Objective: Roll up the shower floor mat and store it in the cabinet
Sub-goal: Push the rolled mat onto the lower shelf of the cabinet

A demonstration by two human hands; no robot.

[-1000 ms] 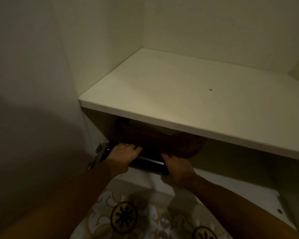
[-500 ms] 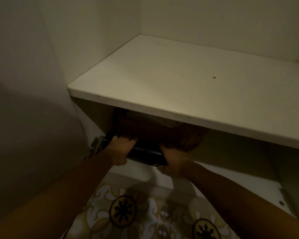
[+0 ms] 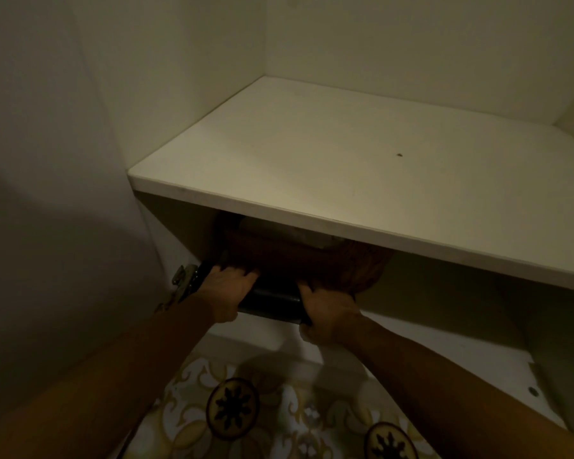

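Note:
A dark rolled-up mat (image 3: 272,301) lies crosswise at the front of the cabinet's lower compartment, under a white shelf (image 3: 362,180). My left hand (image 3: 227,291) grips the roll near its left end. My right hand (image 3: 327,314) grips its right end. Most of the roll is hidden by my hands and the shadow under the shelf. A brown woven basket (image 3: 312,260) sits right behind the roll, touching or nearly touching it.
The cabinet's open door (image 3: 47,226) stands at my left, with a metal hinge (image 3: 184,281) beside my left wrist. The lower shelf board (image 3: 461,356) extends to the right. Patterned floor tiles (image 3: 246,415) show below.
Both hands stay clamped on the roll at the same spot in front of the basket. Only my head has shifted a little, so the shelf sits differently in the picture.

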